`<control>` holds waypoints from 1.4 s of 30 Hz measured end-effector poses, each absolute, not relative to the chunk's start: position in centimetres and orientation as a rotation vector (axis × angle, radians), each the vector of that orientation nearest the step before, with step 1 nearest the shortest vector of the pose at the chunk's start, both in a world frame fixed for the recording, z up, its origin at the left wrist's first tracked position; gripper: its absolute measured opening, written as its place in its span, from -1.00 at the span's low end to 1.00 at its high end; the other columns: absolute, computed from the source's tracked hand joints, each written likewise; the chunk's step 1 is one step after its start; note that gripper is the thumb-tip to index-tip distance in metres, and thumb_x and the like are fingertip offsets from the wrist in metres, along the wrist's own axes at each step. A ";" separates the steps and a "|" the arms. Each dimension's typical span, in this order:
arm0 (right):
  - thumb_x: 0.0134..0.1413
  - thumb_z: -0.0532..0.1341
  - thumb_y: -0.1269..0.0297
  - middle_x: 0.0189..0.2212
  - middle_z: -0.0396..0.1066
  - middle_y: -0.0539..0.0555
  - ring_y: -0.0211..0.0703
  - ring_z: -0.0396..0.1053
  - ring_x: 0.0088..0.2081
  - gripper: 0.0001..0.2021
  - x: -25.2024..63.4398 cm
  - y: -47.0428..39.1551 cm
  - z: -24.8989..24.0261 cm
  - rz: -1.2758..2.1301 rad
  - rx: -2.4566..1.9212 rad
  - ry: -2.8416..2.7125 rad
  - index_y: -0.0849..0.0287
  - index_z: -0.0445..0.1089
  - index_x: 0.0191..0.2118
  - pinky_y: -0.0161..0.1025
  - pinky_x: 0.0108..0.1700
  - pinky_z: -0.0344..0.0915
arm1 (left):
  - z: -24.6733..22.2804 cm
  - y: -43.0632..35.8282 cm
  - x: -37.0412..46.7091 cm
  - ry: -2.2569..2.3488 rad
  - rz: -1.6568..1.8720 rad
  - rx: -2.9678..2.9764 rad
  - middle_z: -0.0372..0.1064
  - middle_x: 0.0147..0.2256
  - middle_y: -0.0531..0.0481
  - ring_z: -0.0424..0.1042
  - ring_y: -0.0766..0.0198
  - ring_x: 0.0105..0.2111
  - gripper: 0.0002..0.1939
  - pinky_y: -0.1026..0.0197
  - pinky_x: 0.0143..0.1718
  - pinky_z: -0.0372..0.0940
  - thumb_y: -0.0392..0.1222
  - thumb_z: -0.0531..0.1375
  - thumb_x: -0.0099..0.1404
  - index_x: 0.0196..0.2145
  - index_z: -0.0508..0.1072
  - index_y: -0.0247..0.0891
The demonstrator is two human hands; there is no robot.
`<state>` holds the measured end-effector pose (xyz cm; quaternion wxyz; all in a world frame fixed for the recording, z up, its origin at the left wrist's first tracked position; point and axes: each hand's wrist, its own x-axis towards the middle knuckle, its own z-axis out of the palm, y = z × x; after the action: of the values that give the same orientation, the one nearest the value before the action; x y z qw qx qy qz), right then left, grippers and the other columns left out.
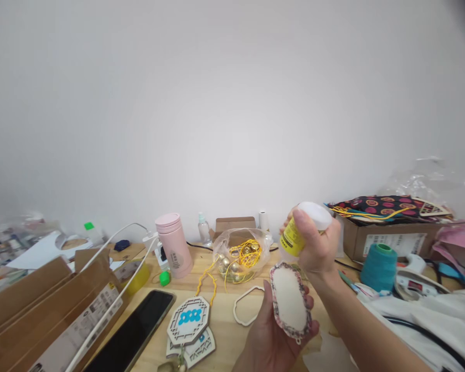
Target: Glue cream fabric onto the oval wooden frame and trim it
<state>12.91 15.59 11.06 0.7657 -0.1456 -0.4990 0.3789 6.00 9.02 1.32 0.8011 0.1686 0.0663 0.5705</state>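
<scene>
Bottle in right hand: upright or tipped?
Tipped. The right hand holds the bottle aslant: white end up and rightward, other end down by the plaque in the left hand. Any flow: cannot tell.

1. On the table (pixel 223 337), a phone (pixel 134 333) lay right of a carton (pixel 31 305).
2. Right of that, one pendant (pixel 188 321) overlapped another (pixel 201 349), a tumbler (pixel 175 248) behind.
3. Right of the tumbler, a bag (pixel 232 240) held cord (pixel 251 252), a frame (pixel 235 311) before it.
4. Right of the frame, the left hand (pixel 264 336) held a plaque (pixel 290 299), the right hand (pixel 320 245) a bottle (pixel 292 238) beyond.
5. Far right, cloth (pixel 372 205) lay on a box (pixel 354 240), a spool (pixel 378 268) before it.
</scene>
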 end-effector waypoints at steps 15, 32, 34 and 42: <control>-0.30 0.20 0.07 -0.75 0.21 -0.12 -0.36 0.21 -0.73 -0.72 14.4 16.1 13.7 1.254 -0.267 -0.500 0.19 0.20 -0.63 -0.41 -0.70 0.19 | 1.1 9.0 6.0 0.150 1.218 0.348 0.47 -0.27 -0.13 0.42 0.25 -0.27 -0.56 0.19 -0.31 0.32 0.08 0.09 0.11 -0.22 0.45 -0.32; -0.14 0.22 0.15 -0.67 0.20 -0.07 -0.32 0.20 -0.64 -0.74 12.4 14.1 11.2 0.766 -0.332 -1.230 0.23 0.26 -0.62 -0.35 -0.63 0.15 | 1.0 8.9 6.2 0.230 1.291 0.310 0.51 -0.40 -0.10 0.45 0.25 -0.38 -0.65 0.18 -0.35 0.32 0.03 0.08 0.14 -0.34 0.51 -0.28; -0.15 0.22 0.13 -0.68 0.20 -0.07 -0.33 0.19 -0.65 -0.73 12.2 14.0 11.1 0.831 -0.309 -1.171 0.23 0.27 -0.62 -0.36 -0.64 0.14 | 1.0 9.0 6.2 0.241 1.301 0.299 0.51 -0.39 -0.11 0.45 0.23 -0.36 -0.63 0.17 -0.34 0.31 0.05 0.08 0.13 -0.33 0.50 -0.29; -0.18 0.23 0.13 -0.72 0.24 -0.08 -0.32 0.24 -0.71 -0.74 11.9 14.9 11.2 1.025 -0.238 -0.900 0.23 0.30 -0.60 -0.37 -0.68 0.19 | 1.1 8.9 5.9 0.182 1.281 0.295 0.51 -0.36 -0.11 0.44 0.25 -0.34 -0.61 0.18 -0.32 0.31 0.04 0.10 0.13 -0.30 0.48 -0.34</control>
<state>11.90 14.86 11.19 0.7698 -0.1097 -0.4150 0.4724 5.94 8.91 1.12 0.7878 0.1371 0.0843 0.5945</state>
